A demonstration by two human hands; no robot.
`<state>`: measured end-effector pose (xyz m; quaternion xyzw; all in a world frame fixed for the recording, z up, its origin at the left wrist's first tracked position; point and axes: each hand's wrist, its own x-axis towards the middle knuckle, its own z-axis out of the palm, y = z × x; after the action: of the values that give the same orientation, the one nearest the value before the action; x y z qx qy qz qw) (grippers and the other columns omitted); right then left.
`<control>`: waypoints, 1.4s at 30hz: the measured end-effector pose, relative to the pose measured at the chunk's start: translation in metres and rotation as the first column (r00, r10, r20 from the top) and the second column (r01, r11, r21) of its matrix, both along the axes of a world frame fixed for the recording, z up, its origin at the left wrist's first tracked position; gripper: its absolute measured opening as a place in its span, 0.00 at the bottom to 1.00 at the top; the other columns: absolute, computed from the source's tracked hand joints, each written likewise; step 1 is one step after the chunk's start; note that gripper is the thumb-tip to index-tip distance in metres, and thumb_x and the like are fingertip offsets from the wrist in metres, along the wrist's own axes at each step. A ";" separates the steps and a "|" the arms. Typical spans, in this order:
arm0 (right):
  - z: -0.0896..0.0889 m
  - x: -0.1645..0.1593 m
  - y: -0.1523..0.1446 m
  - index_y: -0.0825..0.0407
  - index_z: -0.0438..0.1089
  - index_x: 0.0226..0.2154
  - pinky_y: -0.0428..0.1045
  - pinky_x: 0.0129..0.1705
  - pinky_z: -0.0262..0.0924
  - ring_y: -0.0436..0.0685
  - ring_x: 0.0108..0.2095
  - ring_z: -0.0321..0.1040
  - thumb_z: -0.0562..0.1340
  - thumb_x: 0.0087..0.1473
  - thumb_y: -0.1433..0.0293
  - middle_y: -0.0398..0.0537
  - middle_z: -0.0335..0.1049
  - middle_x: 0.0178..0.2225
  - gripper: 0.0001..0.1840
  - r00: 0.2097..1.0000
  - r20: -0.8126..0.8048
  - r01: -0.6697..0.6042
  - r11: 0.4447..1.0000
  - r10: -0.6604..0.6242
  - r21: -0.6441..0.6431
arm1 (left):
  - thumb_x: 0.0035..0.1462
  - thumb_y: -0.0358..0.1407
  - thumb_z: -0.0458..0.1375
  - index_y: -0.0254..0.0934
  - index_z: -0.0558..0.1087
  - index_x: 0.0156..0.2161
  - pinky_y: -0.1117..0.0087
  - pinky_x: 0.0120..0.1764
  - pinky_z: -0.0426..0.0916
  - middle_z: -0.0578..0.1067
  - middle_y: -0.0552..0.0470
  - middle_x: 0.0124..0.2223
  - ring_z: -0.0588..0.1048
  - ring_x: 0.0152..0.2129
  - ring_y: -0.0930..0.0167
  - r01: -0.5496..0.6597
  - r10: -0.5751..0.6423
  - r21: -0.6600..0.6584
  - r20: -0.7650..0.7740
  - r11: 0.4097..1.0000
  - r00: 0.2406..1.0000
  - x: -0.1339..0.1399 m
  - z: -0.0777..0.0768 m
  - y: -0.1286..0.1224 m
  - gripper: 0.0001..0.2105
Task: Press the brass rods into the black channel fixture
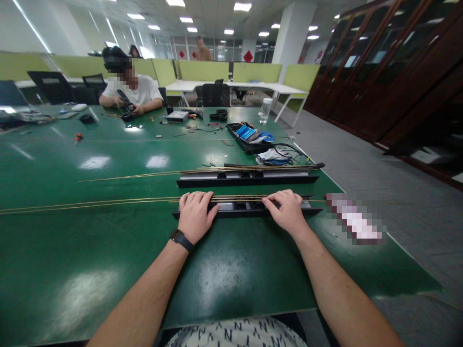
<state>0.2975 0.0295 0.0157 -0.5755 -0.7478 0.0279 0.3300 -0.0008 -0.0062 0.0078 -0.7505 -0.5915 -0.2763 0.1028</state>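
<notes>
A black and silver metal rail (237, 214) lies crosswise on the green table in front of me. Several thin brass-coloured rods (90, 203) run along its far side and stick out well past its left end. My left hand (194, 212), with a dark watch on the wrist, is curled over the rail's left part, its thumb on the near side. At the right part my right hand (285, 208) has thumb and forefinger closed on the rods, the other fingers bent. Both palms hide short stretches of rail. Just beyond lies a second similar rail (249, 180), also with rods along it.
A black tray (240, 142) with blue items stands behind the rails, beside white-and-blue gloves (274, 156) and black cable. A blurred flat object (354, 219) lies at the right. Farther off are a clear cup (265, 111), an orange tool (78, 138) and a seated person (132, 89).
</notes>
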 end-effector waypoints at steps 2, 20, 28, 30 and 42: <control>0.000 0.000 0.000 0.46 0.75 0.28 0.60 0.50 0.46 0.61 0.44 0.66 0.60 0.61 0.55 0.47 0.79 0.34 0.17 1.000 0.006 -0.002 1.000 0.002 -0.010 | 0.66 0.46 0.55 0.39 0.72 0.55 0.50 0.59 0.56 0.78 0.42 0.50 0.72 0.51 0.57 -0.002 0.002 0.001 -0.004 1.000 1.000 0.000 0.000 0.000 0.18; -0.001 0.000 0.001 0.46 0.75 0.28 0.59 0.50 0.44 0.61 0.44 0.65 0.61 0.60 0.56 0.46 0.79 0.34 0.15 1.000 -0.001 -0.008 1.000 0.008 -0.018 | 0.66 0.46 0.56 0.40 0.73 0.55 0.51 0.59 0.57 0.78 0.43 0.49 0.73 0.50 0.58 -0.007 0.007 0.011 -0.009 1.000 1.000 0.000 -0.001 0.000 0.18; 0.000 0.003 0.001 0.46 0.75 0.27 0.59 0.49 0.44 0.60 0.43 0.65 0.61 0.60 0.57 0.45 0.77 0.32 0.15 1.000 0.002 0.004 1.000 -0.004 -0.018 | 0.66 0.46 0.56 0.39 0.73 0.55 0.51 0.58 0.57 0.78 0.43 0.49 0.73 0.50 0.57 -0.002 0.002 0.016 -0.008 1.000 1.000 0.000 0.000 0.000 0.18; -0.001 0.003 0.000 0.47 0.75 0.28 0.58 0.49 0.44 0.60 0.42 0.65 0.61 0.60 0.56 0.45 0.77 0.32 0.15 1.000 0.003 0.005 1.000 -0.005 -0.011 | 0.66 0.46 0.56 0.39 0.73 0.55 0.50 0.59 0.57 0.78 0.43 0.49 0.73 0.50 0.57 -0.002 0.002 0.016 -0.008 1.000 1.000 0.000 0.000 0.000 0.18; -0.001 0.004 0.002 0.46 0.75 0.27 0.59 0.49 0.44 0.60 0.43 0.65 0.61 0.60 0.58 0.45 0.77 0.32 0.15 1.000 0.012 0.005 1.000 -0.005 -0.009 | 0.66 0.46 0.56 0.39 0.73 0.55 0.51 0.58 0.57 0.78 0.43 0.49 0.73 0.50 0.57 -0.008 0.008 0.007 -0.015 1.000 1.000 0.000 0.000 0.001 0.18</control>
<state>0.3011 0.0315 0.0143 -0.5790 -0.7482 0.0267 0.3230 -0.0013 -0.0054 0.0078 -0.7497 -0.5928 -0.2723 0.1112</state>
